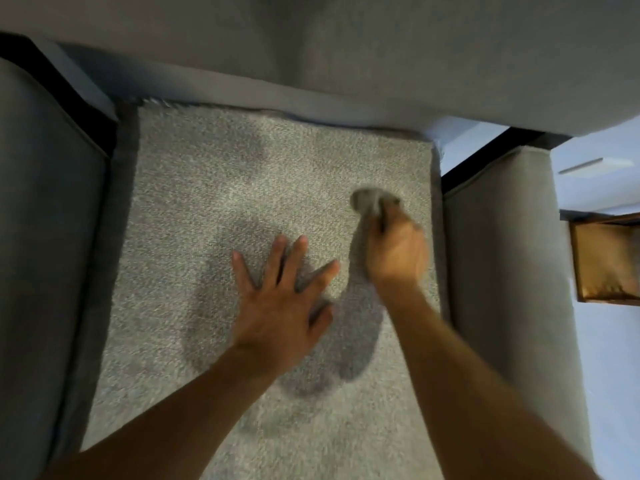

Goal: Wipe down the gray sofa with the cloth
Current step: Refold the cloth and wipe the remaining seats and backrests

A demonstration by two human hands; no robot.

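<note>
Gray sofa [346, 46]: fills the view, backrest beyond the fingertips, an armrest out to either side of the hands
Seat [242, 161]: pale nubby fabric, right under both hands; darker patches around the left palm, damp or shadow, can't tell
Left hand [277, 306]: flat on the seat, fingers [298, 252] straight and fanned wide, holding nothing
Right hand [394, 252]: blurred, fingers curled tight round the cloth
Cloth [367, 200]: gray, bunched, poking out past the right fingertips, low at the seat near the right armrest [495, 265], well clear of the left fingers
Off right: brown box-like thing [606, 261] beyond that armrest
</note>
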